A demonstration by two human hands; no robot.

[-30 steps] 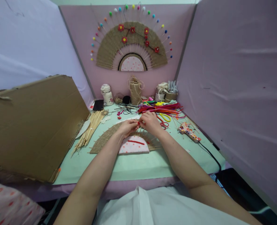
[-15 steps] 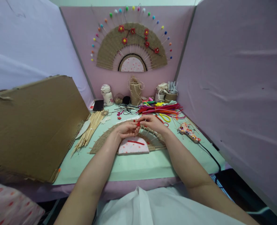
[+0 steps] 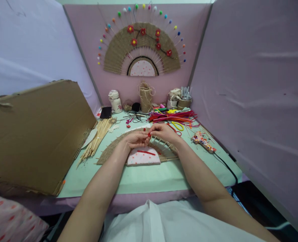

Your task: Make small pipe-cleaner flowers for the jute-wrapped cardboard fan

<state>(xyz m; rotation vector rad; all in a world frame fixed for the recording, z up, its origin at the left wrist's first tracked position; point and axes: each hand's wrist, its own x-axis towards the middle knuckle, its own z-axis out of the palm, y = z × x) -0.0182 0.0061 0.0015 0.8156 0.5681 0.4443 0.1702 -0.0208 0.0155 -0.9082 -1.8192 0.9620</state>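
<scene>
At the back of the surface (image 3: 149, 178), a small brown cup (image 3: 184, 103) holds a cluster of white sticks standing upright. A white lidded jar (image 3: 115, 101) stands to its left; what is in it cannot be seen. Between them is an upright spool of jute twine (image 3: 145, 95).

The surface is mint green, boxed in by a pink back wall (image 3: 88, 40) and pale cloth panels at both sides. A finished fan (image 3: 141, 47) hangs on that wall. A cardboard sheet (image 3: 35, 131) leans at the left, with loose bamboo sticks (image 3: 97, 137) beside it and coloured pipe cleaners (image 3: 174, 117) toward the back right.

A half-round woven fan (image 3: 111, 151) lies flat on the surface under both hands. Its long axis runs left to right, with the straight edge facing the person and the arc facing the back wall. Just above it, the left hand (image 3: 135, 138) pinches a small red piece (image 3: 149, 134) in its fingers. The right hand (image 3: 164, 131) has its fingers pressed together, touching the same piece.
</scene>
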